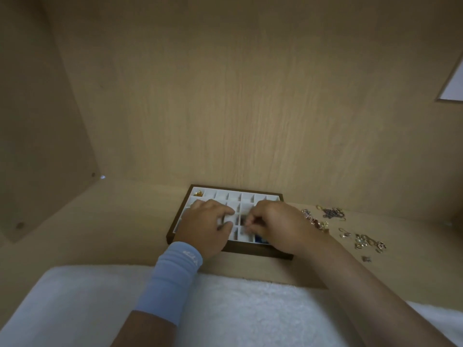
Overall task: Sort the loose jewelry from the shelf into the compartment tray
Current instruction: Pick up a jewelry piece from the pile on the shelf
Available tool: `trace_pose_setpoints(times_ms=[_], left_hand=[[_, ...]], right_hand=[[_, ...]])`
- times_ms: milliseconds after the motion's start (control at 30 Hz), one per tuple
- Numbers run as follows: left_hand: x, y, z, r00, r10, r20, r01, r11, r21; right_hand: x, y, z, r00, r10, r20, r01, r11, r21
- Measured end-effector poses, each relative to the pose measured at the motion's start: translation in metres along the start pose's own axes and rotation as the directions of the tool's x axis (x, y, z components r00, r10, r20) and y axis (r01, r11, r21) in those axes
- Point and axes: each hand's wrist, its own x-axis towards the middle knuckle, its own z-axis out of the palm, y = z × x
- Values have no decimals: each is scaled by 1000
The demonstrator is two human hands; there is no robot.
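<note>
A dark-framed compartment tray (195, 187) with white cells lies on the wooden shelf against the back wall. A gold piece (198, 193) sits in its far-left cell and a blue piece (260, 239) in a near cell. My left hand (206, 225) rests over the tray's left cells, fingers curled, thumb and forefinger at a cell wall. My right hand (274, 226) hovers over the middle cells with its fingertips pinched together on something small and dark that is mostly hidden. Loose jewelry (333, 213) lies scattered on the shelf right of the tray.
More loose pieces (368, 242) lie near the shelf's right front. A white fluffy cloth (100, 304) lies below the shelf's front edge. The cabinet's side wall (37, 146) closes the left, and a back panel rises behind the tray.
</note>
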Motion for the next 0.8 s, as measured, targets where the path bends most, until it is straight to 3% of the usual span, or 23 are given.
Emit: trace_pose_setpoints(times_ms=[167, 367, 600, 800], left_hand=[[-3, -1, 2, 997, -1, 80, -2, 999, 48], [-2, -2, 3, 997, -13, 70, 12, 1000, 9], [-3, 1, 7, 1000, -12, 27, 12, 1000, -4], [-5, 22, 17, 998, 63, -7, -64, 990, -130]], right_hand=[[16, -12, 4, 995, -75, 72, 91, 962, -257], [22, -13, 7, 998, -61, 27, 67, 938, -340], [16, -9, 2, 997, -61, 42, 69, 972, -224], [-3, 25, -30, 989, 129, -76, -128, 992, 23]])
